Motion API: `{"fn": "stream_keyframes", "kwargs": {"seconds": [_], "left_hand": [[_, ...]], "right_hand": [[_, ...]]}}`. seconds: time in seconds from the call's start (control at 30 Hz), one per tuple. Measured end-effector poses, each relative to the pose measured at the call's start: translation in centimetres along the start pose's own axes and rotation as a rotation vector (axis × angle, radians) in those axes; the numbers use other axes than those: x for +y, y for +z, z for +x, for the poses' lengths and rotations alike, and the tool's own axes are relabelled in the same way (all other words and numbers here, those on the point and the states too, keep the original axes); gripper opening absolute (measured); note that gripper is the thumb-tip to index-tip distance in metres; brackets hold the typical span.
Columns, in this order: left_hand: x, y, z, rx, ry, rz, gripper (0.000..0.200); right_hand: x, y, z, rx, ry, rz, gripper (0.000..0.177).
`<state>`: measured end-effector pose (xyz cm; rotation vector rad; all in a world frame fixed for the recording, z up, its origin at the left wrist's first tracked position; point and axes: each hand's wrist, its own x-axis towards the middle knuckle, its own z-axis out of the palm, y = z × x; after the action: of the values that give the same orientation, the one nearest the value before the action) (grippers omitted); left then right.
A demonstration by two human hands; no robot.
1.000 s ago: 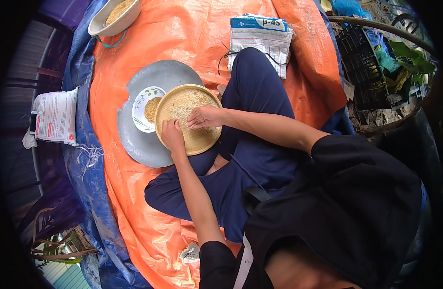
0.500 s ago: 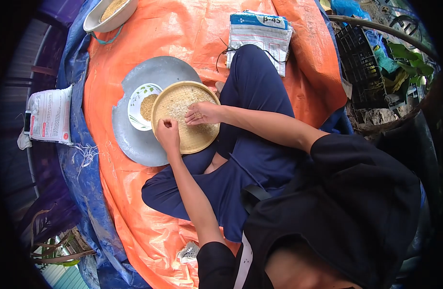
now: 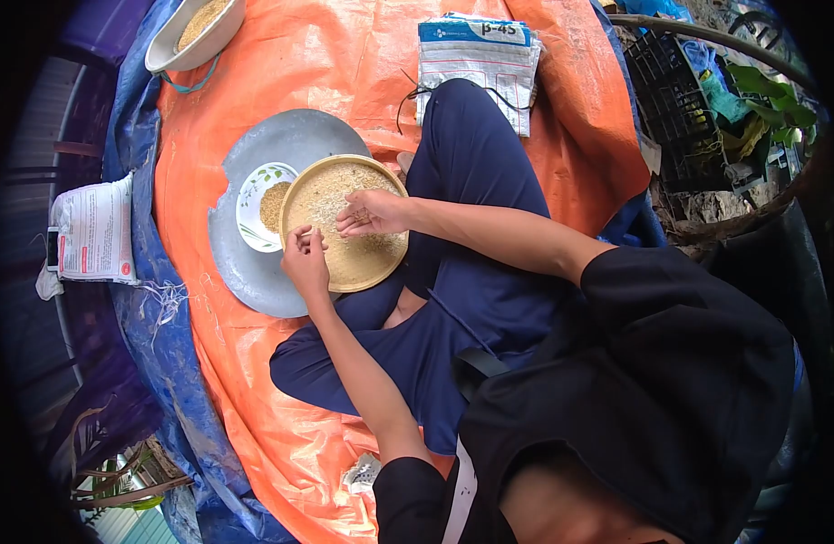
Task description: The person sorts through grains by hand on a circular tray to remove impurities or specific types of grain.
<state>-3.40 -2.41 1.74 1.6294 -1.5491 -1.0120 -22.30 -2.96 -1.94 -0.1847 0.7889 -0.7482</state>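
A round, shallow woven basket (image 3: pixel 387 257) rests by my crossed legs, pale grain (image 3: pixel 331 204) spread inside. My right hand (image 3: pixel 373 214) hovers over it, palm turned up and fingers loosely cupped, with what looks like some grain in the palm. At the basket's near-left rim is my left hand (image 3: pixel 306 258), its fingers bent but apart, nothing visible in them. Partly under the basket's edge sits a white plate with a green leaf pattern (image 3: pixel 250 210), holding a heap of golden grain (image 3: pixel 273 205). Both stand over a large grey round tray (image 3: pixel 240 272).
An orange tarp (image 3: pixel 245 381) covers the ground, with a blue tarp (image 3: pixel 168 363) along its edge. A white basin (image 3: pixel 163 54) of grain stands at top left. Folded sacks (image 3: pixel 476 68) lie beyond my knee. A printed bag (image 3: pixel 95 231) is at left, a black crate (image 3: pixel 671 118) at right.
My left hand has loosened from a closed pinch, its fingers now apart, and shifted slightly down along the rim. My right hand stays over the grain. The whole view has shifted a little.
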Motion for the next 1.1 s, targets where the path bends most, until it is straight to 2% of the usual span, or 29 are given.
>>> {"fn": "stream_keyframes", "kwargs": {"seconds": [0.07,0.13,0.17,0.23,0.33,0.47,0.53,0.63,0.73,0.83,0.93,1.03,1.1], "left_hand": [[0.3,-0.5,-0.1,0.046,-0.031,0.082,0.018],[0.2,-0.8,0.0,0.108,-0.022,0.17,0.02],[-0.1,-0.7,0.2,0.141,0.017,0.246,0.019],[-0.9,-0.4,0.6,0.208,0.097,0.396,0.018],[-1.4,-0.2,0.2,0.404,0.324,0.659,0.022],[-1.2,-0.5,0.1,0.523,0.201,0.73,0.028],[-2.1,-0.5,-0.2,0.596,0.198,0.782,0.03],[-3.1,-0.9,-0.4,0.32,-0.08,0.61,0.029],[-4.6,-1.5,0.0,0.309,-0.048,0.569,0.028],[-6.0,-2.1,0.5,0.316,-0.13,0.345,0.027],[-6.0,-3.1,-0.1,0.344,-0.197,0.255,0.027],[-6.0,-5.0,-1.5,0.484,-0.159,0.419,0.028],[-5.7,-7.3,-2.8,0.526,-0.19,0.353,0.028]], "right_hand": [[-0.3,0.1,0.1,-0.043,0.002,0.093,0.049],[0.8,-0.1,0.2,-0.169,0.081,-0.027,0.05],[1.3,-0.2,0.2,-0.231,0.118,-0.086,0.051],[1.0,0.2,0.0,-0.21,0.072,0.037,0.05],[0.7,0.3,-0.5,-0.201,0.067,0.067,0.049],[0.3,0.4,-0.4,-0.218,0.03,0.154,0.05],[0.6,0.1,-0.2,-0.198,0.03,0.04,0.051],[0.9,-0.1,0.0,-0.207,0.052,-0.013,0.053],[0.1,-0.1,0.0,-0.171,0.007,0.083,0.055],[-0.7,-0.2,0.1,-0.152,-0.072,0.185,0.057],[-1.4,0.0,-0.4,-0.19,-0.148,0.24,0.06],[-3.0,0.4,-1.3,-0.304,-0.244,0.358,0.063],[-3.8,0.6,-2.0,-0.265,-0.292,0.382,0.062]]}}
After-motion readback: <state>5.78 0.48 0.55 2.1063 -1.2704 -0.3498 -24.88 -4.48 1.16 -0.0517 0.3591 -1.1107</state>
